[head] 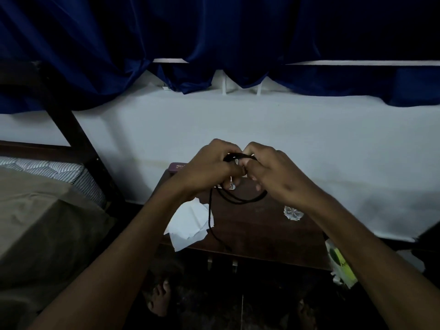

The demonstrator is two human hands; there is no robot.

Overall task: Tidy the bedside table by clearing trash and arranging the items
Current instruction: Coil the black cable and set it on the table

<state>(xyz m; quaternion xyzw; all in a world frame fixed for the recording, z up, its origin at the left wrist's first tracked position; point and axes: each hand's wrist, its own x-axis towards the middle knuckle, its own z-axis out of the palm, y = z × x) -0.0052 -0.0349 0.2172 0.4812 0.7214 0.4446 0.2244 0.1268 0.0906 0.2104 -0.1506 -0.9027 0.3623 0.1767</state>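
Observation:
Above the dark wooden bedside table (257, 232), my left hand (209, 167) and my right hand (269, 170) both grip a black cable (240, 200). Loops of it hang between the hands and one strand trails down over the table's front. A small white plug piece (232, 185) shows under my left hand. Crumpled white paper (190, 222) lies on the table's left edge. A small silvery foil wrapper (294, 213) sits on the right side. A dark maroon box (177, 167) stands at the table's back left.
A bed with a striped mattress (59, 170) and brown cover (42, 222) stands to the left. A white wall (309, 139) and blue curtains (190, 44) rise behind. A white and green bag (340, 263) hangs at the table's right front corner. My feet (159, 298) are below.

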